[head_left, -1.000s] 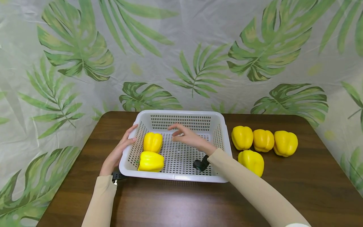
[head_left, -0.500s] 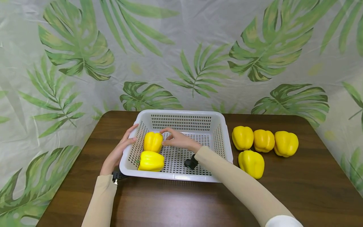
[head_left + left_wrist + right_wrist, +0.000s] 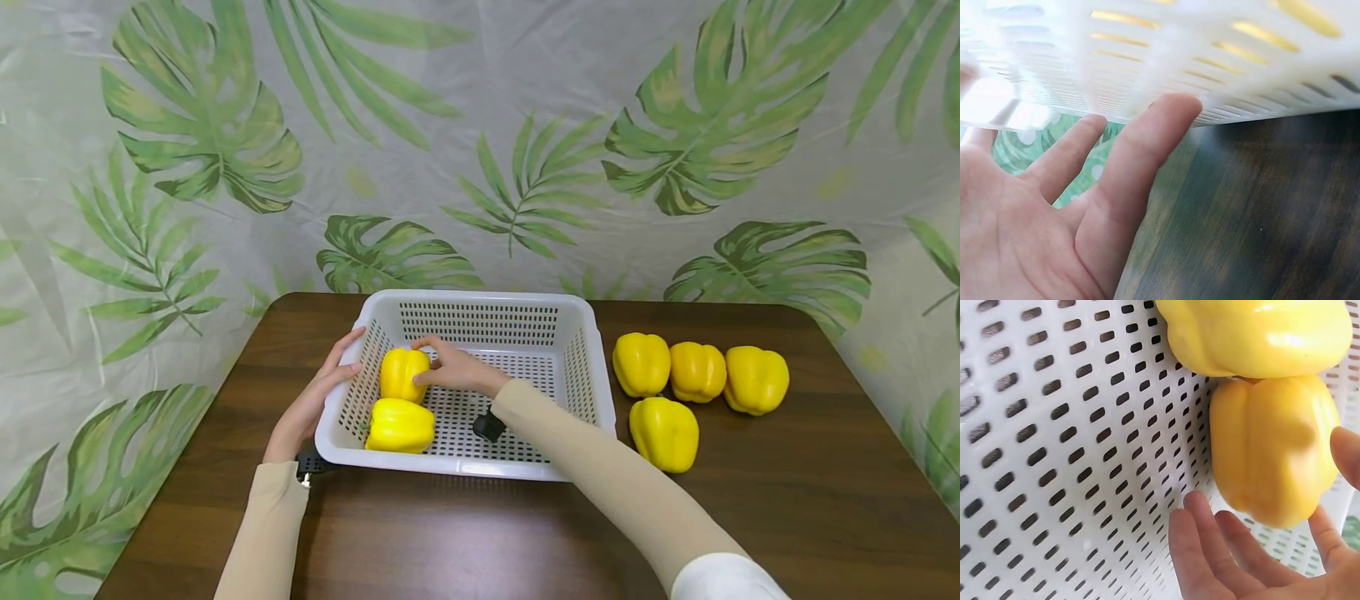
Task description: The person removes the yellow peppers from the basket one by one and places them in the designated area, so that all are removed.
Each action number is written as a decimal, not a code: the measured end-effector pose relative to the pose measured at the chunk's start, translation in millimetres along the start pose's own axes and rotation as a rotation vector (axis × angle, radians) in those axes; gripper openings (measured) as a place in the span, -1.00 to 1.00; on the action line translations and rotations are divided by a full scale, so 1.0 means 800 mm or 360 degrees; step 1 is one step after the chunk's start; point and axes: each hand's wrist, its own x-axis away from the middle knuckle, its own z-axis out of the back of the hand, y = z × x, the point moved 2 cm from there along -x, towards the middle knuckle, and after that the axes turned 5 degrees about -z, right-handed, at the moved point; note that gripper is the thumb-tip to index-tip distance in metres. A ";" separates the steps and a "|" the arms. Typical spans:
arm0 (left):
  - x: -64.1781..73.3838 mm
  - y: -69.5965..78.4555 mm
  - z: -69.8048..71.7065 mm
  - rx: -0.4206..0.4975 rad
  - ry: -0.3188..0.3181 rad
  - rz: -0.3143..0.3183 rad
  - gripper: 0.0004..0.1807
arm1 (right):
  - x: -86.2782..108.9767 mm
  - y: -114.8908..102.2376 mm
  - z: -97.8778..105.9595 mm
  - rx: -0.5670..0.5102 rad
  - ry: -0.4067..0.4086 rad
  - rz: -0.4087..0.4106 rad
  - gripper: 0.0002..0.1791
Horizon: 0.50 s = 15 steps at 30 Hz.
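Note:
In the head view a white plastic basket (image 3: 487, 298) with slotted walls holds two yellow bell peppers, a rear one (image 3: 401, 375) and a front one (image 3: 400, 427), at its left end. My left hand (image 3: 318, 396) lies against the basket's left outer wall. Its thumb and fingers stretch out along the slots in the left wrist view. Inside the basket, my right hand (image 3: 457, 368) reaches to the rear pepper. Thumb and fingers spread around that pepper (image 3: 1269, 456) in the right wrist view, without a plain grip. The front pepper (image 3: 1266, 334) touches it there.
Several more yellow bell peppers (image 3: 697, 372) stand on the brown wooden table (image 3: 465, 542), right of the basket. One (image 3: 665, 435) sits nearer the front, close to the right sleeve. A leaf-patterned cloth (image 3: 525, 167) hangs behind the table.
My right hand has moved left inside the basket, from its middle to the rear pepper, and its fingers now stand around it. My left hand and the peppers look unmoved.

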 end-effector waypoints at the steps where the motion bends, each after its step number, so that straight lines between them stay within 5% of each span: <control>1: 0.000 0.000 0.000 -0.0003 0.0000 0.0000 -0.37 | -0.001 -0.001 -0.001 -0.0001 -0.0008 -0.0004 -0.37; 15: -0.001 0.001 0.001 -0.0022 0.0001 -0.0008 -0.38 | -0.006 -0.007 -0.008 -0.0017 0.0022 -0.0042 -0.37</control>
